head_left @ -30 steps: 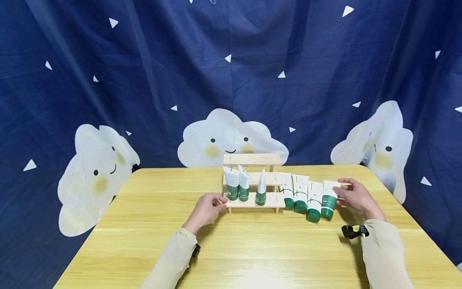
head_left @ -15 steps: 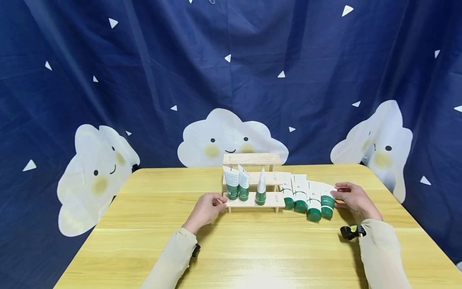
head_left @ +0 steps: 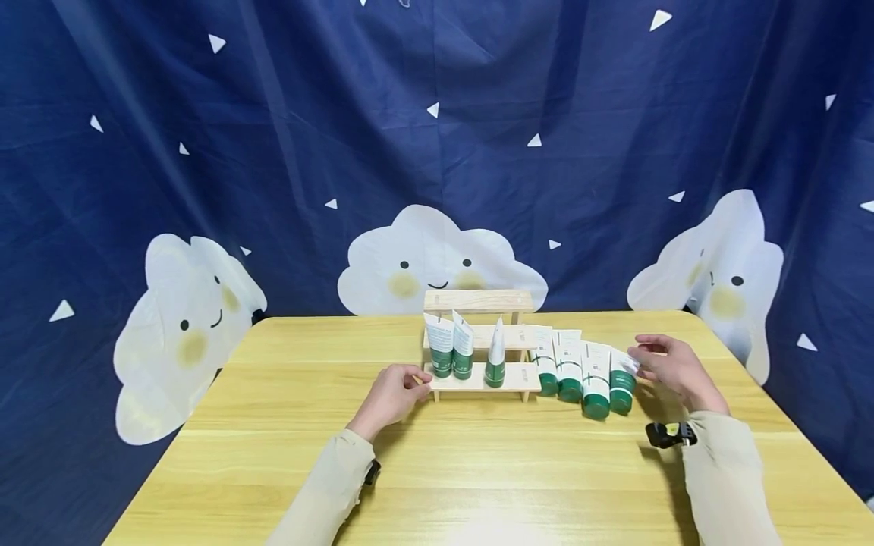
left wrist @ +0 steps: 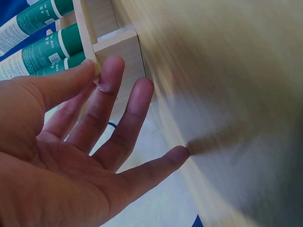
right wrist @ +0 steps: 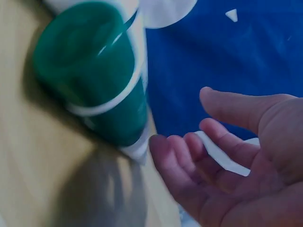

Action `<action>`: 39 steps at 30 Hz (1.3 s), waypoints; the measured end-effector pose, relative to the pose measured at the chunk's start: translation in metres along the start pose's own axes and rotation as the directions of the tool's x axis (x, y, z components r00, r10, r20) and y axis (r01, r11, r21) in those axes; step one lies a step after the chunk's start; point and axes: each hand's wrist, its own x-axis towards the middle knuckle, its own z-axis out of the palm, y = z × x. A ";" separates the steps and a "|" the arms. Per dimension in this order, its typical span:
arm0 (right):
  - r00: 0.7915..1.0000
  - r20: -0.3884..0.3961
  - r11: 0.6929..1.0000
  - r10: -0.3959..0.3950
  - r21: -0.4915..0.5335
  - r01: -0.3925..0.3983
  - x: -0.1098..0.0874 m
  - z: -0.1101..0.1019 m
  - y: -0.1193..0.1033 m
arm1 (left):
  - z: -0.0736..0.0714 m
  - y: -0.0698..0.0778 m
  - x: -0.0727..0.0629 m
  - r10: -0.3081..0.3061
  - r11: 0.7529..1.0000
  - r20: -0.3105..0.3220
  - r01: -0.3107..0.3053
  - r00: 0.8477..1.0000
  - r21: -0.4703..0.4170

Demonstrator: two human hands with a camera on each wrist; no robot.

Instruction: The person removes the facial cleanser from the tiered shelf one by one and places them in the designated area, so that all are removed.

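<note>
A three-tier wooden stand bears three green-and-white squeeze tubes on its lowest step: two side by side at the left and another nearer the right. With thumb and forefinger my left hand pinches the left end of that step. In the left wrist view, the other fingers of the left hand spread beside the stand's leg. Right of the stand, several similar tubes lie in a row, caps toward me. My right hand, fingers loosely bent, is beside the rightmost tube, whose green cap end fills the right wrist view's upper left.
The wooden table extends toward me in front of the stand. Behind its far edge hangs a dark blue curtain with smiling clouds. A black device is strapped at the right wrist.
The right hand shifted the rightmost tube left against its neighbour, then drew back slightly to the right with its fingers loosened. The left hand has stayed at the stand.
</note>
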 end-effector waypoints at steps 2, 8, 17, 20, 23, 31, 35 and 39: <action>0.999 -0.026 0.999 -0.034 0.006 0.034 0.000 0.001 -0.006 | 0.000 0.000 0.000 -0.002 1.000 0.002 0.002 1.000 0.001; 0.992 -0.074 0.994 -0.105 0.009 0.106 -0.003 0.005 -0.019 | 0.000 -0.001 0.000 -0.006 1.000 -0.003 0.006 1.000 0.008; 0.953 -0.125 0.961 -0.275 0.000 0.277 -0.008 0.018 -0.037 | 0.001 0.000 0.000 -0.007 1.000 -0.003 0.007 1.000 0.000; 0.944 -0.118 0.951 -0.307 0.004 0.310 -0.011 0.025 -0.043 | 0.001 -0.001 0.000 -0.008 1.000 0.000 0.008 1.000 0.003; 0.935 -0.102 0.940 -0.339 -0.005 0.341 -0.012 0.032 -0.050 | 0.002 -0.001 -0.001 -0.013 1.000 -0.004 0.013 1.000 0.006; 0.930 -0.037 0.930 -0.367 -0.047 0.365 -0.016 0.050 -0.067 | 0.002 -0.001 -0.001 -0.007 1.000 -0.003 0.007 1.000 0.010; 0.920 -0.009 0.920 -0.391 -0.043 0.391 -0.016 0.059 -0.074 | 0.003 -0.001 0.000 0.002 1.000 0.000 -0.002 1.000 0.012; 0.909 0.010 0.909 -0.417 -0.018 0.417 -0.015 0.069 -0.080 | 0.002 -0.001 0.000 -0.001 1.000 -0.006 0.001 1.000 0.014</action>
